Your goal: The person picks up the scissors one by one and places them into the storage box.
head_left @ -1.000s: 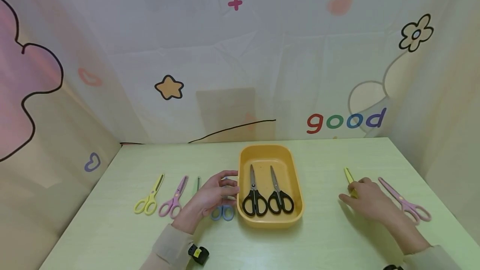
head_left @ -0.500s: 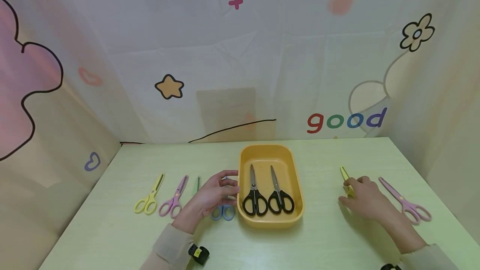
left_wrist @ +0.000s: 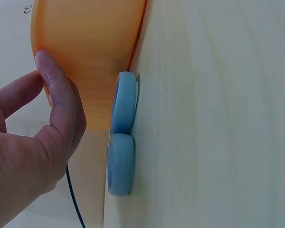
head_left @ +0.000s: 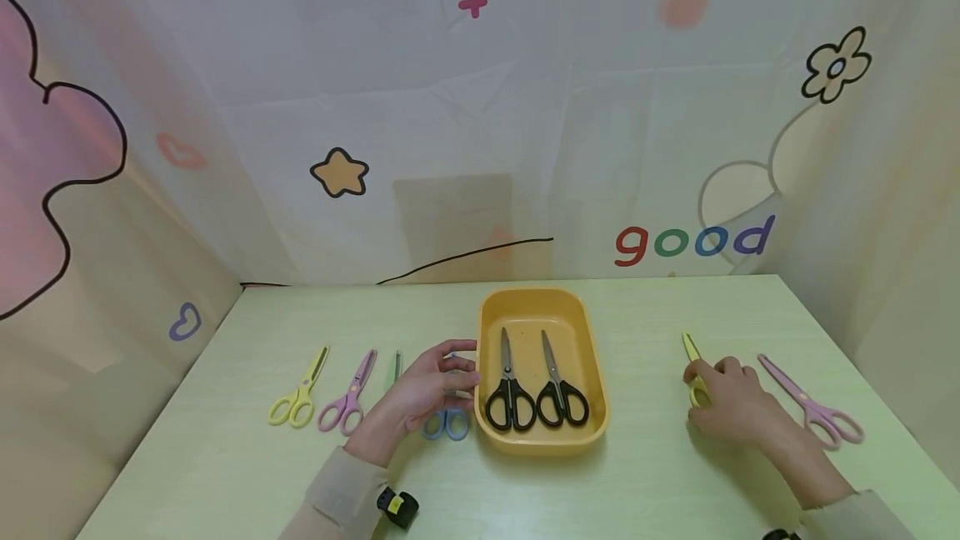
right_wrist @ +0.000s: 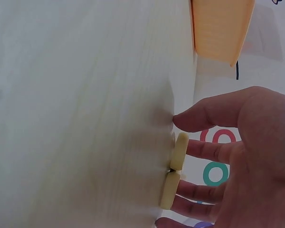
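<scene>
A yellow-orange tray point(head_left: 534, 304) stands mid-table, holding two pairs of black-handled scissors side by side, blades pointing away. My left hand point(head_left: 420, 390) touches the tray's left wall, fingertips right at the rim, as the left wrist view also shows. Under it, partly hidden, lie blue scissors point(left_wrist: 127, 102). To the right, my right hand point(head_left: 735, 402) is over yellow scissors point(head_left: 690, 347), which lie on the table with their blades pointing away. In the right wrist view, the fingers touch the yellow handle loops point(right_wrist: 179, 151) from behind, and the thumb stands apart from them.
Pink scissors point(head_left: 804, 402) lie just right of my right hand. On the left are another yellow pair point(head_left: 303, 392), a second pink pair point(head_left: 352, 396) and a green pair point(head_left: 397, 365) partly behind my left hand. A printed curtain point(head_left: 450, 123) hangs behind the table.
The yellow scissors under my right hand have shifted slightly to the left, and that hand's thumb has come closer to their handles. My left hand and the tray stay put.
</scene>
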